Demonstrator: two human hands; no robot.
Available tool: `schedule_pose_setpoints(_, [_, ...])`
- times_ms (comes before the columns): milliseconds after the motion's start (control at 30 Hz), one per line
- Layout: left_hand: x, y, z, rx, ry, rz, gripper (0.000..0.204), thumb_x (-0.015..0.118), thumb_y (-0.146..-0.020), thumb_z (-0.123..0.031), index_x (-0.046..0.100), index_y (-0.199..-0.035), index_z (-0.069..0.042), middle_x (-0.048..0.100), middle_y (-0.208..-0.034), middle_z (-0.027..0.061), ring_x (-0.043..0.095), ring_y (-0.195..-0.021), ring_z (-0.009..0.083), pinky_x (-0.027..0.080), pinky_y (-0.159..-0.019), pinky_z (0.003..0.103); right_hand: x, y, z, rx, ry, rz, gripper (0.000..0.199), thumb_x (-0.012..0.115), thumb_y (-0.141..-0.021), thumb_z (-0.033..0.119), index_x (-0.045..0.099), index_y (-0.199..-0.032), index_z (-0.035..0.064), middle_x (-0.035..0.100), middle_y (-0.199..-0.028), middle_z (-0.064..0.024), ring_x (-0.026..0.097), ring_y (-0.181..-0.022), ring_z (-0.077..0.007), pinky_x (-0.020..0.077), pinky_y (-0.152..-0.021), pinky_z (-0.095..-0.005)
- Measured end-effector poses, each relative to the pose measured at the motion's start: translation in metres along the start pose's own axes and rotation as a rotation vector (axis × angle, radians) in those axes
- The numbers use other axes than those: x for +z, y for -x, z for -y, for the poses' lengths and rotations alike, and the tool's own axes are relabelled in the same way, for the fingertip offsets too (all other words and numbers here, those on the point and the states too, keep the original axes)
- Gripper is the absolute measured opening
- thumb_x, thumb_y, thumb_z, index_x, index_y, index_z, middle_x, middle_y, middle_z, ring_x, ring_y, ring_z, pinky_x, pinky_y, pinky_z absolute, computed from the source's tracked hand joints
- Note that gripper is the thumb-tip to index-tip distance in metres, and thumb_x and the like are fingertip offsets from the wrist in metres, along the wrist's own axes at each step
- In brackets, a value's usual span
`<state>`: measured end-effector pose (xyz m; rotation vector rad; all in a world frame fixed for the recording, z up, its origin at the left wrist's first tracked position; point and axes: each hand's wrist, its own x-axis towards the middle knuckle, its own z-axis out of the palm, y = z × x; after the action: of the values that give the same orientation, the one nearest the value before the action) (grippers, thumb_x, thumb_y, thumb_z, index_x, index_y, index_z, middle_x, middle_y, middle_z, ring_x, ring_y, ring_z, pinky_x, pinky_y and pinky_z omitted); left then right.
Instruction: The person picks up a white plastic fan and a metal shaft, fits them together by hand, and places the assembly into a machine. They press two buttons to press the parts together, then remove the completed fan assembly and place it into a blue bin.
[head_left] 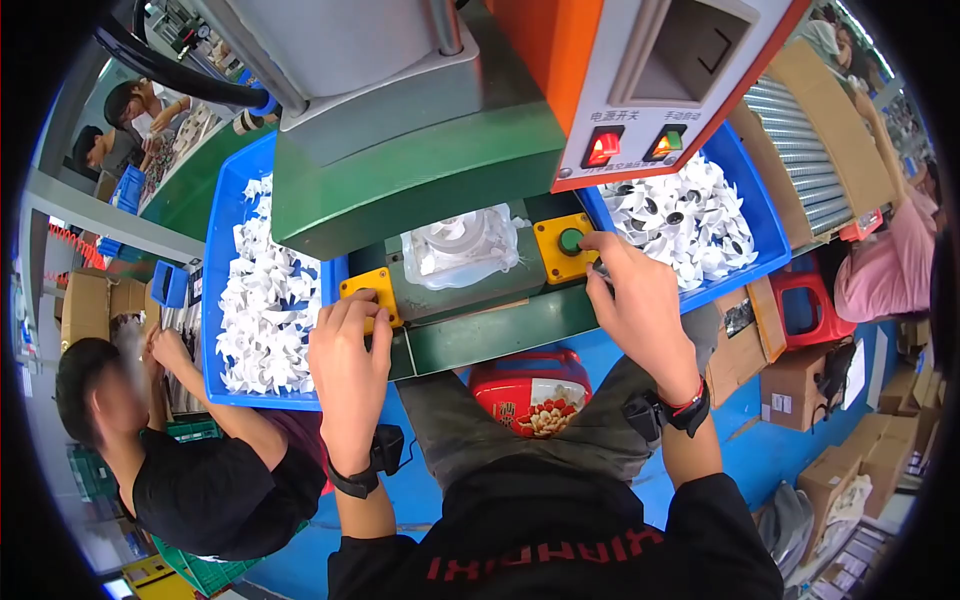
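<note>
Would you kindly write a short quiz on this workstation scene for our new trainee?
1. Multiple choice: what colour is the round button at the right hand's index finger?
a) red
b) green
c) blue

2. True or false: the left blue bin and the right blue bin both hold white pieces.

3. Fill in the missing colour: the left hand has its fingers at a ____ box.

Key:
1. b) green
2. True
3. yellow
</note>
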<state>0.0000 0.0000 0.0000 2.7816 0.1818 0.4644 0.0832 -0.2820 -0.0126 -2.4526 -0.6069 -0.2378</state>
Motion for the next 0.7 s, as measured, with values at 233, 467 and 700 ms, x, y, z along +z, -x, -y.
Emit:
schedule_pose_setpoints(233, [-0.002, 0.001, 0.002, -0.027, -0.032, -0.004, 0.012, 0.063, -0.086, -0.007, 0.064, -0.087, 0.005, 0.068, -0.094, 0.0174, 0.061, -0.085, 0.0342, 0.048, -0.077, 0.041, -0.002, -0.007, 0.013, -0.054, 0.134, 0.008, 0.028, 0.06, -0.079, 0.001, 0.057, -0.107, 0.0035, 0.068, -0.09, -0.0155, 0.063, -0.069, -0.0343, 0.0493, -0.059, -0.0412])
schedule_pose_setpoints(467, [0.004, -0.021, -0.009, 0.046, 0.154, -0.144, 0.009, 0.064, -0.085, -0.004, 0.064, -0.09, 0.003, 0.067, -0.097, 0.0158, 0.062, -0.084, 0.0312, 0.048, -0.076, 0.038, 0.008, -0.001, -0.01, 0.027, -0.25, -0.175, 0.019, 0.059, -0.084, 0.0, 0.059, -0.102, 0.0002, 0.067, -0.08, -0.0124, 0.067, -0.067, -0.0253, 0.0499, -0.059, -0.0339])
schedule_pose_setpoints(700, [0.023, -0.064, -0.039, 0.048, 0.444, -0.225, 0.022, 0.07, -0.081, -0.007, 0.065, -0.101, -0.001, 0.065, -0.103, 0.0169, 0.062, -0.088, 0.0341, 0.048, -0.081, 0.041, 0.004, -0.002, -0.006, 0.09, -0.369, -0.231, 0.011, 0.061, -0.086, 0.0, 0.06, -0.097, -0.0012, 0.064, -0.072, -0.0082, 0.062, -0.06, -0.0139, 0.0456, -0.055, -0.0284])
